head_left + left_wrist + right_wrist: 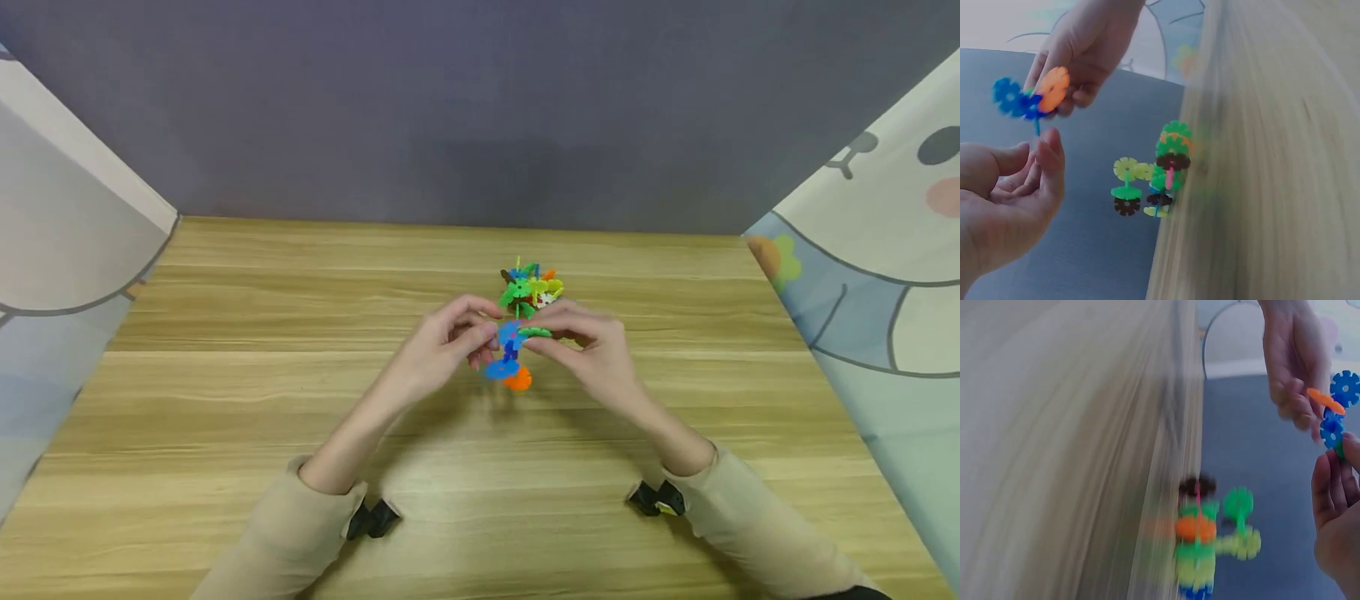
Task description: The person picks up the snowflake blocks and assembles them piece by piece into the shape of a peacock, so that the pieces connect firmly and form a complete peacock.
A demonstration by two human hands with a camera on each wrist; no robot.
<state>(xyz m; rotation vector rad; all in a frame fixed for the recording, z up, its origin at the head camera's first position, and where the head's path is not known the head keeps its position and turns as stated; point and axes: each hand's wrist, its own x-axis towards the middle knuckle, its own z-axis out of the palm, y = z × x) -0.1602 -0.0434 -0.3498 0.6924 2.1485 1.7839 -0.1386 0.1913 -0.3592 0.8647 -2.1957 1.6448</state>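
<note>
In the head view, my right hand (592,342) pinches a green notched building disc (536,332) between thumb and fingers. That disc joins a small cluster of slotted plastic discs: blue discs (502,369) and an orange disc (518,380). The cluster is held up off the table. My left hand (438,346) is at the cluster's left side, fingers loosely bent, thumb tip right at a blue disc's edge. From the left wrist view, a gap shows between the left thumb and forefinger (1052,150), just below an edge-on blue disc (1037,125).
Behind the hands stands a larger multicoloured assembly of notched discs (528,287) on the wood-grain table (262,333). A dark grey panel (465,117) rises at the table's back edge. Cartoon-printed panels (900,292) flank both sides. Each sleeve carries a black wrist device (373,520).
</note>
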